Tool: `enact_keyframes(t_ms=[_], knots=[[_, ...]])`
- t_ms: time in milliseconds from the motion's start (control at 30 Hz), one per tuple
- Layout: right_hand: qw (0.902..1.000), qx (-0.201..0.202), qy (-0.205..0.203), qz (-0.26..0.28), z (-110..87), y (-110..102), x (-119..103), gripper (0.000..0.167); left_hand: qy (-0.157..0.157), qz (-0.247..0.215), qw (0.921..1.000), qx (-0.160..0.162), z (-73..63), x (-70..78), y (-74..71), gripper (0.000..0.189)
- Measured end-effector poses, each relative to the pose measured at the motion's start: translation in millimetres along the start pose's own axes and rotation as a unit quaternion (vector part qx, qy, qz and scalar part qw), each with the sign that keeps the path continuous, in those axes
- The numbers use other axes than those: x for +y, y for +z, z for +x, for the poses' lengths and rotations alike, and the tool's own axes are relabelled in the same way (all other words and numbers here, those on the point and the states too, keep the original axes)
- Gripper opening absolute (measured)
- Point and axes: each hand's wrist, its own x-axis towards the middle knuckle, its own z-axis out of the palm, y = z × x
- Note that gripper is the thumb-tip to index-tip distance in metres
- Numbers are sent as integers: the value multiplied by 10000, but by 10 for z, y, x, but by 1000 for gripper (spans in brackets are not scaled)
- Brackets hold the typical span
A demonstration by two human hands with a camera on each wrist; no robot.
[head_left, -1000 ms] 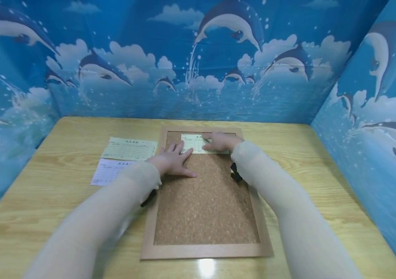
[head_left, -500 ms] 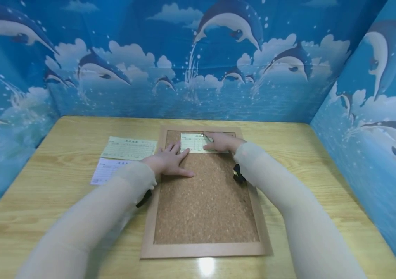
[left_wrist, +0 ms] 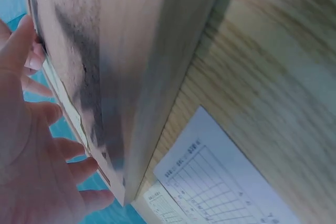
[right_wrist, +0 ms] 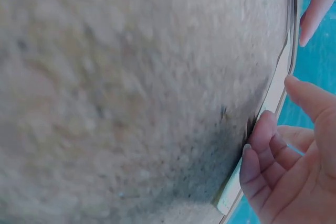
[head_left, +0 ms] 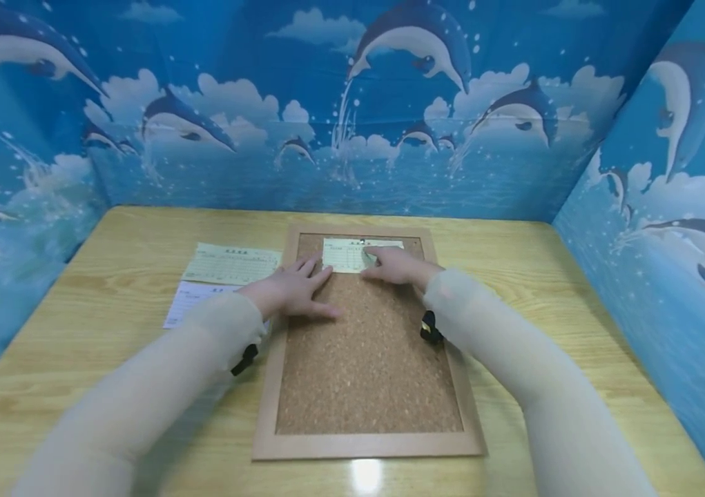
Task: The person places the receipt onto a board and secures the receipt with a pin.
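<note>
One slip (head_left: 341, 256) already on our corkboard (head_left: 371, 366), upper centre | green sheet (head_left: 234, 264), white sheet (head_left: 193, 300) still off it, frame left | our left hand (head_left: 293, 286): fingers spread; right hand (head_left: 398, 266): fingers bent, grip unclear

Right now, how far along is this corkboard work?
Done, apparently: one green slip lies on the corkboard, possibly pinned at its upper edge. In hand: the right grip is over that slip, the left grip by its corner. Remaining, probably: the loose green slip and white slip beside the board.
</note>
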Motion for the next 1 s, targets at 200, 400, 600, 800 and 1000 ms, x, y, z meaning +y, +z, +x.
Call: enact_keyframes(t_ms=[200, 400, 600, 800, 1000], knots=[[9996, 226, -115, 103, -116, 25, -47, 62, 160, -216, 9989, 372, -99, -115, 15, 98], [9984, 433, -365, 81, -172, 92, -48, 59, 523, -428, 9944, 813, -239, -240, 37, 89], [9969, 451, -620, 159, -208, 143, -73, 57, 625, -651, 9903, 1052, -333, -359, 104, 86], [9955, 442, -828, 95, -235, 207, -151, 56, 524, -909, 9874, 1184, -422, -488, 151, 83], [9943, 356, -1001, 85, -246, 281, -264, 56, 475, -1103, 9858, 1171, -542, -615, 172, 81]])
